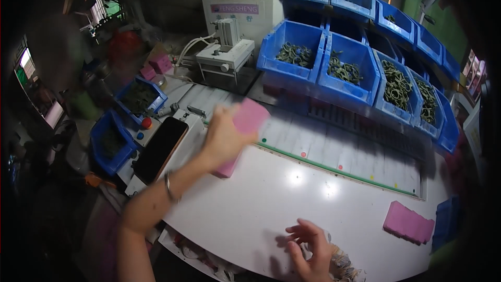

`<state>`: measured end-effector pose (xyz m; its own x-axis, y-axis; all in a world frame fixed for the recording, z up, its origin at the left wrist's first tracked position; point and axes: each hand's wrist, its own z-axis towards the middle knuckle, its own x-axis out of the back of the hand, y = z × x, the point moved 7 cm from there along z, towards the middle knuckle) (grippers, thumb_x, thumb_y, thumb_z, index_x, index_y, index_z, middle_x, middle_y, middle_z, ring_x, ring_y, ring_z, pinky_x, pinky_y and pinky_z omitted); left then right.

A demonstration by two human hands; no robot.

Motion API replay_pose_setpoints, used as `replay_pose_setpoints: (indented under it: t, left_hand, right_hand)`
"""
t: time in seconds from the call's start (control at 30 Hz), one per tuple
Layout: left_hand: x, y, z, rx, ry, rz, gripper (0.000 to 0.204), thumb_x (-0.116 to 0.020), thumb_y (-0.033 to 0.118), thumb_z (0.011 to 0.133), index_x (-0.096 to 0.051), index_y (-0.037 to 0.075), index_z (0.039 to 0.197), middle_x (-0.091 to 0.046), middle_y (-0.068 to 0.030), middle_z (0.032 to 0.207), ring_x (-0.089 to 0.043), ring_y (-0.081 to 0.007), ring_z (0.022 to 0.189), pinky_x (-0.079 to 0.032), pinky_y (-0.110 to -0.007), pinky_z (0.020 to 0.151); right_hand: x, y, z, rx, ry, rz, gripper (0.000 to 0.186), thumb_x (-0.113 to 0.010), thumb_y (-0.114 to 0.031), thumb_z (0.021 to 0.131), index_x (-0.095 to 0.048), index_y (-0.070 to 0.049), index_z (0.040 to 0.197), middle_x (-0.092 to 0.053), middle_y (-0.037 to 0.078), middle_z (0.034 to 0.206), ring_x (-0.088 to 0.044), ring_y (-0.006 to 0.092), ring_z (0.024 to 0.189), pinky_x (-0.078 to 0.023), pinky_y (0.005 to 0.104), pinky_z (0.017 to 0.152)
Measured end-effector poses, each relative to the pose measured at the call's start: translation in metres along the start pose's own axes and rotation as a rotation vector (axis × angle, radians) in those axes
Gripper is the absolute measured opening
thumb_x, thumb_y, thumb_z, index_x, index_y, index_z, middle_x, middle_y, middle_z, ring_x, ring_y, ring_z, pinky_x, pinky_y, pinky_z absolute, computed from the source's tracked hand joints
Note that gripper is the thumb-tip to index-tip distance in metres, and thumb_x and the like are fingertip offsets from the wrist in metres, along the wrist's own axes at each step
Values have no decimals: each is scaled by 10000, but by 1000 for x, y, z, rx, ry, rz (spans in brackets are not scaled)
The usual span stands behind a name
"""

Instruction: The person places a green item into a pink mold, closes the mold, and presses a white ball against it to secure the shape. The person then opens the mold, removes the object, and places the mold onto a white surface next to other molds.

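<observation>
block (252,116), pink and blurred, sits in the left hand (224,134), just left of the frame's middle, thumb and fingers closed on it. a pink patch (228,168) shows below that hand; with the blur, it is hard to tell whether it is a separate piece. a bracelet (169,187) circles the left wrist. the right hand (312,253), at bottom centre over the white table (245,209), is wide, its fingers loosely curled and apart. a pink slab (408,223) lies at lower right. a phone (160,149) lies at centre left; bins (345,90) of green rings (397,93) stand at upper right.
</observation>
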<state>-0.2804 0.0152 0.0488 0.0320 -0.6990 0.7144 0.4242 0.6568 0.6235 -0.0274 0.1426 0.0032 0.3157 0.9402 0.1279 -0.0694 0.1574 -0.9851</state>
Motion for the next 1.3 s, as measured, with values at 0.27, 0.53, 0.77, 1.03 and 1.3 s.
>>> replay_pose_setpoints:
  t: [0.27, 0.53, 0.77, 1.03, 1.3]
  left_hand:
    - [23, -134, 114, 262, 71, 381, 393, -749, 343, 562, -659, -7, 718, -640, -203, 795, -631, -325, 783, -504, -373, 721]
    - [77, -124, 108, -78, 173, 420, 393, -683, 291, 690, -631, -63, 853, -637, -197, 760, -631, -311, 699, -491, -380, 652]
    - [180, -171, 61, -28, -19, 369, 156, -707, 77, 628, -682, 33, 775, -632, -107, 681, -617, -219, 621, -490, -295, 604]
    - [169, -183, 20, -354, -107, 693, 412, -713, 50, 636, -646, 134, 1034, -536, -58, 1005, -463, -253, 998, -412, -336, 914]
    - [170, -194, 29, -401, -42, 639, 98, -628, 81, 731, -611, 60, 825, -549, -57, 866, -506, -239, 903, -443, -330, 817]
  right_hand:
    - [-9, -6, 4, 122, -94, -313, 228, -573, -38, 838, -557, -9, 1063, -609, 107, 851, -573, 167, 676, -470, 262, 602]
    - [-16, -8, 5, 234, -107, -436, 183, -553, -70, 866, -570, 2, 1033, -604, 121, 863, -582, 184, 679, -474, 274, 594]
    - [-32, -7, 4, 286, -117, -563, 145, -548, -36, 849, -585, -2, 985, -589, 144, 884, -585, 251, 759, -471, 314, 660]
    - [-38, 5, 6, 244, -115, -646, 121, -548, -43, 834, -606, -25, 939, -565, 134, 846, -566, 258, 728, -458, 316, 643]
    - [-38, 11, 4, 253, -93, -738, 148, -533, -70, 832, -603, -25, 953, -567, 143, 851, -561, 282, 731, -453, 344, 652]
